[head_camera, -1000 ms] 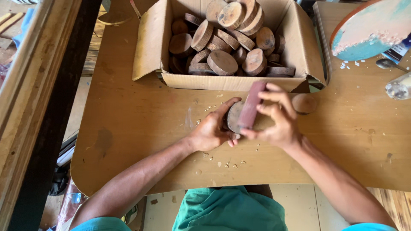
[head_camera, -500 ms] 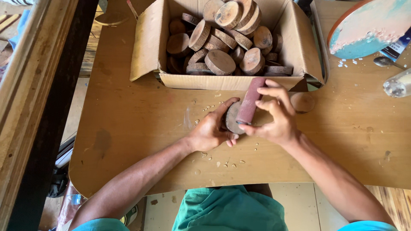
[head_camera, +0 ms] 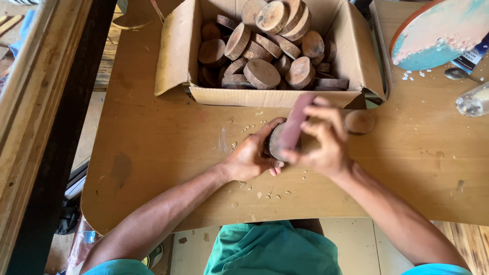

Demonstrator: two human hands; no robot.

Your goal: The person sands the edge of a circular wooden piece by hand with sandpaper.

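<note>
Across most of the frame spreads a brown wooden table point(head_camera: 153, 153), scuffed and dotted with small pale flecks near its lower middle. At the upper centre sits an open cardboard box point(head_camera: 175, 56), flaps folded out, heaped with round wood slices point(head_camera: 262, 74) that show bark at their edges. In the upper right corner a round board painted teal and pink point(head_camera: 438, 30) leans into view, with a clear bottle point(head_camera: 472, 101) just below it at the right edge. Below the box, at the centre of the frame, the left hand point(head_camera: 249, 158) curls around a wood disc point(head_camera: 275, 142), fingers wrapped on its near rim and holding it tilted just above the tabletop. Beside it, the right hand point(head_camera: 326, 142) is closed on a reddish-brown sanding strip point(head_camera: 295, 122), thumb underneath and fingers bent over the top, pressing the strip against the disc's face. Just right of that hand, a single loose wood slice point(head_camera: 359, 122) lies flat on the table, close to the box's front wall.
</note>
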